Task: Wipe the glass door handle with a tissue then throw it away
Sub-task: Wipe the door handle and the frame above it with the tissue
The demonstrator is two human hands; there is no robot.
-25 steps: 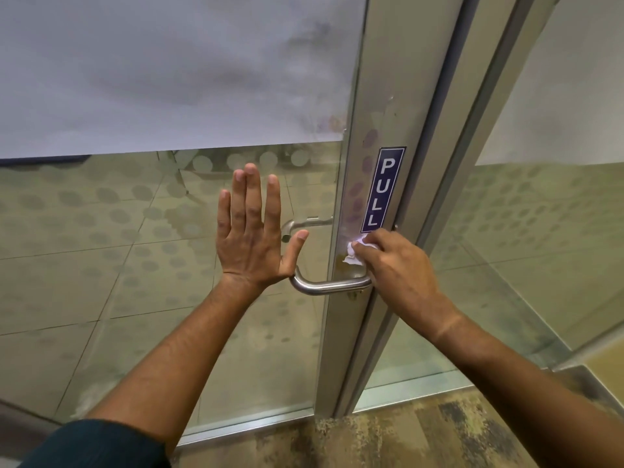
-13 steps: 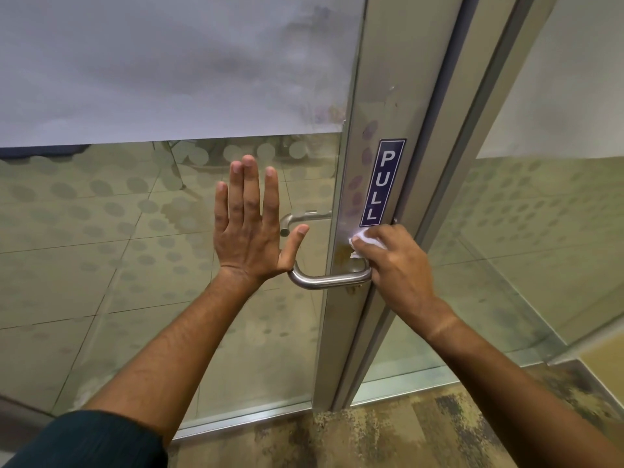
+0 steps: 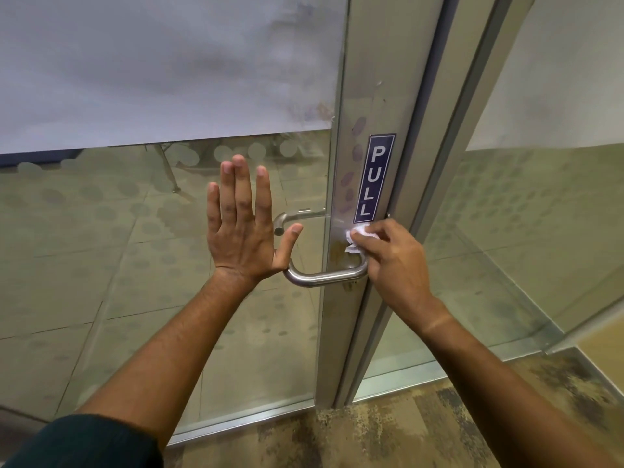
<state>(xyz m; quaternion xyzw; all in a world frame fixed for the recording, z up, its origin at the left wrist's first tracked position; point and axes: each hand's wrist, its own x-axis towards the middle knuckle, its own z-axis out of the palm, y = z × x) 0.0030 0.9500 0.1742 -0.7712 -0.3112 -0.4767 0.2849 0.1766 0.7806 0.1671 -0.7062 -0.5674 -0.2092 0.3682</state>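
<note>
My left hand (image 3: 241,231) is spread flat against the clear glass door panel (image 3: 135,265), fingers straight, thumb out toward the curved brushed-steel handle (image 3: 324,275). My right hand (image 3: 393,261) is curled around a small crumpled white tissue (image 3: 358,236), pinching it against the silver aluminium door stile (image 3: 371,96), just below the dark blue "PULL" sticker (image 3: 373,179) and above the handle's right-hand end.

The main risk I see is that the tissue is working the stile around the mount, not the steel bar itself. If I stop here, the long curved run of the handle goes unwiped. The wad is small and already bunched, so it could shred or slip from my fingers if I drag it hard over the mounting. My left palm will likely leave a fresh print on the glass, and leaning on it could swing the door, pulling the handle away from the tissue.

Most of the tissue is hidden inside my right fist, so I cannot tell how much is left. My left thumb covers the handle's left bend. A second handle (image 3: 297,216) shows dimly through the glass on the far side. No bin is in view, so I cannot say where the tissue goes afterwards.
</note>
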